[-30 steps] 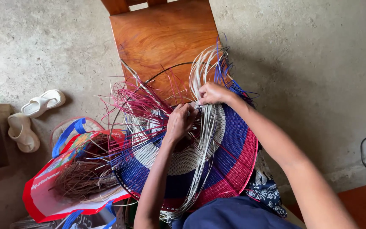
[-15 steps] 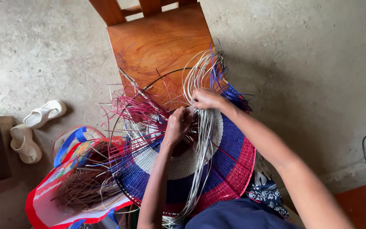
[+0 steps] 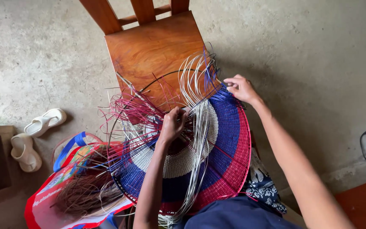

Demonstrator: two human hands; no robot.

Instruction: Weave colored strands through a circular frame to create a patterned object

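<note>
Lap-propped, the half-woven basket [image 3: 200, 161] is leaning on the wooden chair [image 3: 157, 51] for support; the left hand [image 3: 172, 125] is gripping loose strands [image 3: 195, 76] closed-fingered, while the right hand [image 3: 241, 87] is pinching the rim.

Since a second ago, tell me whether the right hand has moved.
Yes. The right hand has moved outward from beside the left hand to the woven disc's blue edge.
</note>
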